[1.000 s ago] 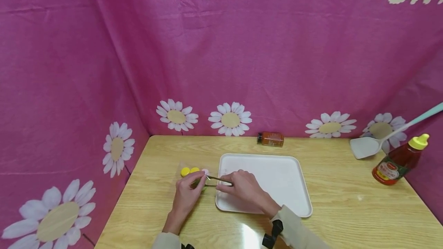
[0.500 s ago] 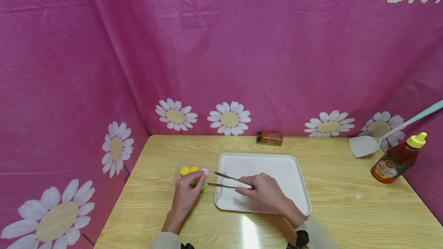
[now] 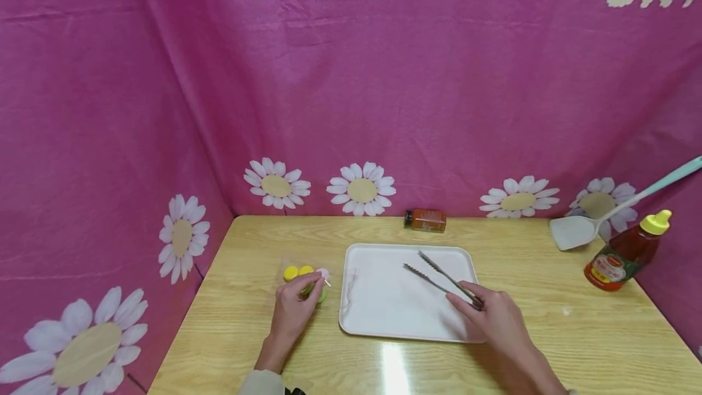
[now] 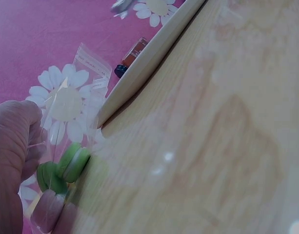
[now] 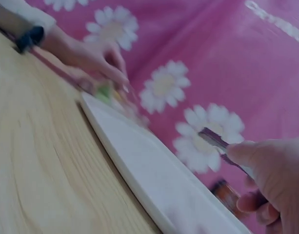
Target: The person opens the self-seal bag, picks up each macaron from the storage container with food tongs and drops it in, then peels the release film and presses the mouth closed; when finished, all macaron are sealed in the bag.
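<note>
In the head view my left hand (image 3: 293,308) pinches a clear plastic bag (image 4: 92,67) at the left of the table. Inside the bag are yellow macarons (image 3: 291,273), green macarons (image 4: 73,163) and a pink macaron (image 4: 48,210). My fingers partly cover them from above. My right hand (image 3: 501,317) grips a pair of metal tongs (image 3: 437,268) by the closed end. Their two toothed arms are spread, with nothing between the tips, over the right half of a white tray (image 3: 384,303).
Behind the tray a small bottle of red-brown seasoning (image 3: 428,220) lies on its side. At the right stand a red sauce bottle (image 3: 616,264) with a yellow cap and a white turner (image 3: 573,233) leaning on the pink cloth (image 3: 439,108). The wooden table (image 3: 526,273) ends at that cloth.
My right hand has drawn the tongs away from the bag to the right, across the tray, and their arms have spread. My left hand stays at the bag.
</note>
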### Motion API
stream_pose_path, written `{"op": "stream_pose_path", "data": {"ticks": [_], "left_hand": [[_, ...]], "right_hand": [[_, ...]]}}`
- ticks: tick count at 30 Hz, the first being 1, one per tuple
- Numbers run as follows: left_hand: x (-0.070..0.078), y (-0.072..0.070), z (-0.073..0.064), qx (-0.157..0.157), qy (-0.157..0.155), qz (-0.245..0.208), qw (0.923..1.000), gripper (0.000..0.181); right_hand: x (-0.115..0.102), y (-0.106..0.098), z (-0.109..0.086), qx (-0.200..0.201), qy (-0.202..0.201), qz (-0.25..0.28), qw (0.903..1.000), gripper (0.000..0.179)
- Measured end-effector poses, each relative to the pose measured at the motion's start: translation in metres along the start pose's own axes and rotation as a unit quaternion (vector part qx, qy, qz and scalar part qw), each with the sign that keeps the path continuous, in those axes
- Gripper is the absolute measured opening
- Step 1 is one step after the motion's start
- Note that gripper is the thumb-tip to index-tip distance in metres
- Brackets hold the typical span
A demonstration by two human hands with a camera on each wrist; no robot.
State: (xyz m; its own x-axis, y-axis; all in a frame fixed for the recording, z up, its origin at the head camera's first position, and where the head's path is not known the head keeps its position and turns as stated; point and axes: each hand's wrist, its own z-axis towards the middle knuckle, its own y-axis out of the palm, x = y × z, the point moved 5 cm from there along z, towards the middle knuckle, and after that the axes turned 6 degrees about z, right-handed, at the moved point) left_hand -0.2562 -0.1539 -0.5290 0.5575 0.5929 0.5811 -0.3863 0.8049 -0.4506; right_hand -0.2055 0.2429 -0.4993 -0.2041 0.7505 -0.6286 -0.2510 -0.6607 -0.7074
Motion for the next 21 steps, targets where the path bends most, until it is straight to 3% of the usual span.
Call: {"op": "stream_pose_path", "data": {"ticks": [8,10,15,21], "left_hand": [[-0.001,-0.001,-0.001,-0.009,-0.014,0.004,0.9999,0.015],[-0.001,-0.002,-0.002,-0.009,-0.02,0.004,0.9998,0.015],[-0.001,-0.001,-0.001,-0.012,-0.028,0.001,0.9995,0.015],[-0.001,0.0,-0.001,-0.015,-0.02,0.003,0.9997,0.015]], "right_hand": [[0.073,-0.037,-0.013,-0.038,0.14,-0.057,0.9878,0.061],[0.087,-0.04,-0.014,-0.01,0.147,-0.062,0.9872,0.059],[0.108,-0.042,-0.018,0.084,0.116,-0.079,0.9866,0.048],[0.122,-0.041,-0.024,0.148,0.142,-0.095,0.9741,0.049]]}}
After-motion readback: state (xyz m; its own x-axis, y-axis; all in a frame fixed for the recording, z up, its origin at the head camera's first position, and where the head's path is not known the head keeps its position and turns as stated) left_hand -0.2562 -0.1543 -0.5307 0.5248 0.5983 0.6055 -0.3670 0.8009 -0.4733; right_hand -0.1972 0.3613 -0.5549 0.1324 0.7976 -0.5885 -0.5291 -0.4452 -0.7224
